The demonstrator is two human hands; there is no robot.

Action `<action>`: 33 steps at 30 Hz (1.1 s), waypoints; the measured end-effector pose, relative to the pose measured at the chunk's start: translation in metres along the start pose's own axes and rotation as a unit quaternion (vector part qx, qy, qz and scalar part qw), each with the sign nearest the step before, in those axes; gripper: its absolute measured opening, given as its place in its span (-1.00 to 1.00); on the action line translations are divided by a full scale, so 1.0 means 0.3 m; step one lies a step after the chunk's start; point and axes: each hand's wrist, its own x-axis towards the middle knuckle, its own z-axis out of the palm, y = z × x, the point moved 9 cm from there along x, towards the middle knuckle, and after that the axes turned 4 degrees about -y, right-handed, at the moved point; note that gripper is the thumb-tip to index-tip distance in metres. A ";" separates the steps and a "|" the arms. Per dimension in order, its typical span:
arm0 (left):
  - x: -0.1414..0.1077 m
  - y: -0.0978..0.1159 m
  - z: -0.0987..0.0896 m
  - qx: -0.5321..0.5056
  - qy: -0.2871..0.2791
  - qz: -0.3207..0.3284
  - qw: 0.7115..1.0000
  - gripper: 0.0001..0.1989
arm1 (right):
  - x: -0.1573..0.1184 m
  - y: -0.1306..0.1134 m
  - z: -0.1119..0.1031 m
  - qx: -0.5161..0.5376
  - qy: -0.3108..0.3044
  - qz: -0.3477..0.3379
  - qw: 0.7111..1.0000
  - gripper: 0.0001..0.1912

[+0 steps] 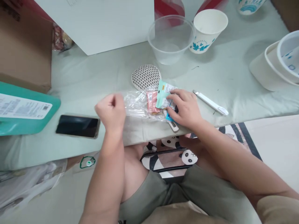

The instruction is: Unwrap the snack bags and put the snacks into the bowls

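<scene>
My left hand (111,110) is closed in a fist at the left end of a clear plastic bag (135,104); the bag runs right up to the fingers. Curved and spread apart, the fingers of my right hand (185,107) rest on a mint-green and white packet (163,95). Beside that packet a pink packet (152,101) shows at the bag's right part. A blue corner (168,117) peeks out under my right thumb. Partly covered by these lies a nail clipper-like metal tool (173,126) near the table edge.
Behind the bag lies an oval perforated grey piece (146,76). A clear plastic bowl (170,40), a paper cup (207,31) and stacked white containers (275,62) stand further back. A white utility knife (210,102) lies right, a phone (78,126) left, near a green jug (25,109).
</scene>
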 end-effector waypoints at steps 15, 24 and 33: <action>-0.050 0.137 0.164 0.016 -0.184 0.195 0.963 -0.95 | -0.001 0.001 0.010 0.016 -0.009 0.007 1.000 -0.66; 0.072 -0.106 0.128 -0.043 -0.058 -0.044 0.996 -0.43 | 0.004 0.005 0.014 0.019 -0.019 0.010 1.000 -0.67; -0.151 0.185 0.124 0.088 -0.233 0.238 0.939 -0.71 | 0.007 -0.001 0.008 0.015 -0.023 0.008 1.000 -0.67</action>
